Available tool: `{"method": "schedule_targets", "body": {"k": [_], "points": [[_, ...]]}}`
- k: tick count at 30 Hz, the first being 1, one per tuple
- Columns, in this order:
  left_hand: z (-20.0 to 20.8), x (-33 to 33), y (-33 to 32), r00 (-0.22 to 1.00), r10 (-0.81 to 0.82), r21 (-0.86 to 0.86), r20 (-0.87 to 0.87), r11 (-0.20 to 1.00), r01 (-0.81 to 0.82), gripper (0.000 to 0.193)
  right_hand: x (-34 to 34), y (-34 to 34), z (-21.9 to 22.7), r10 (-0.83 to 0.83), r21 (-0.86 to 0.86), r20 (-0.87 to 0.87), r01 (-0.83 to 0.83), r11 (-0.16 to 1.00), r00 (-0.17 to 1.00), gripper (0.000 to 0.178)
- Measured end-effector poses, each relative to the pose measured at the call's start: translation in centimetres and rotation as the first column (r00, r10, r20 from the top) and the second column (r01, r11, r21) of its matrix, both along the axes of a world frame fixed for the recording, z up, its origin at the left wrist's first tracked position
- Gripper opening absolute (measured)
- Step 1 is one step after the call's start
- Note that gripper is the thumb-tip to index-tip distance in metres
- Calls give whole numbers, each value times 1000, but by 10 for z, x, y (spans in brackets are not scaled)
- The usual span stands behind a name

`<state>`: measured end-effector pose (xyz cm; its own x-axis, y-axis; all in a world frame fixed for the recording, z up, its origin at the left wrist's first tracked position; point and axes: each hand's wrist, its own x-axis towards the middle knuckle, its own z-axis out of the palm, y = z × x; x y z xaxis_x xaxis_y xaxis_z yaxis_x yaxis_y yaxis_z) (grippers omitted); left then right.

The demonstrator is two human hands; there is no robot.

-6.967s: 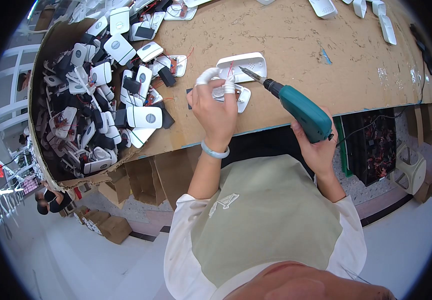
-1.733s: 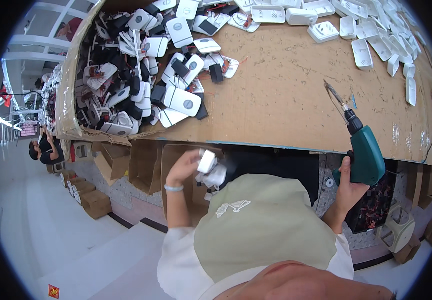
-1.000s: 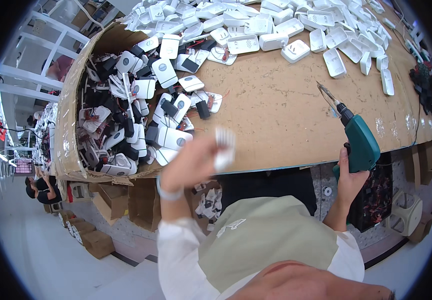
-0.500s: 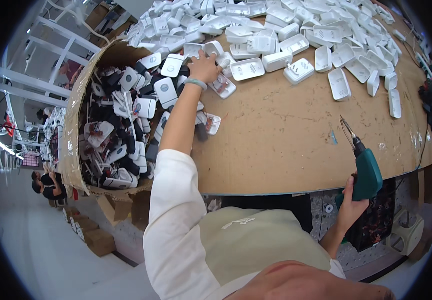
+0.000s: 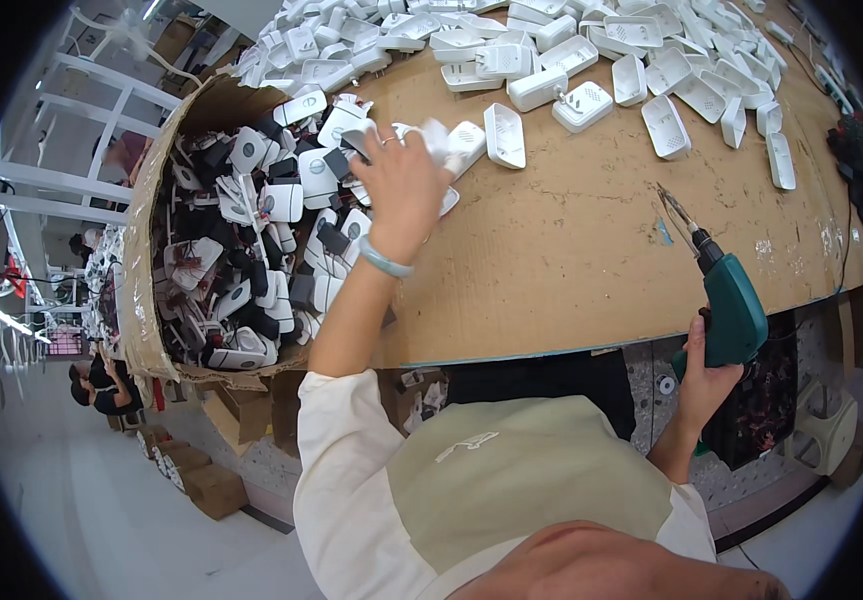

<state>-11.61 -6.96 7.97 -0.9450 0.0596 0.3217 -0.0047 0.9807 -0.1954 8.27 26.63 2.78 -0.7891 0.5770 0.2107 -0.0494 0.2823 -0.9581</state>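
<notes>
My left hand [image 5: 404, 195], a pale bangle on its wrist, is over the near-left tabletop beside the carton. Its fingers are curled on a white plastic housing [image 5: 437, 142], smeared by motion, so the grip is partly hidden. Under and beside that hand lie other white housings, one [image 5: 467, 145] just right of it. At the right, my right hand [image 5: 707, 385] is closed round the handle of a green soldering gun [image 5: 736, 312]. The gun's thin metal tip [image 5: 674, 210] points up and left, above the table.
A large cardboard carton [image 5: 142, 270] at the left is heaped with white and black device parts [image 5: 282, 205] with wires. Many open white shells [image 5: 664, 127] cover the far side of the cardboard-topped table [image 5: 532, 270]. A stool [image 5: 824, 430] stands at the lower right; a person [image 5: 107, 385] is far left.
My left hand has drawn back toward me from the shells, bringing a white housing with it. The soldering gun has shifted slightly; my right hand keeps hold of it.
</notes>
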Motion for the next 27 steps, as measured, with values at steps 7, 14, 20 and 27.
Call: {"method": "schedule_targets", "body": {"k": [7,14,20,27], "points": [[-36,-31,66,930,-354,269,-98,890,368,59,1,-4,8,14,40,34,-16,999,999,28],[-41,-29,56,830,-548,152,102,833,532,26,3,-7,11,11,-14,-43,-11,1000,999,27],[-52,23,50,459,-868,-160,-188,489,858,23,9,-6,6,5,-30,-7,-5,1000,1000,27],[-72,119,48,639,-743,106,-196,632,768,30,16,-9,13,-19,-5,-61,19,1000,998,27]]}}
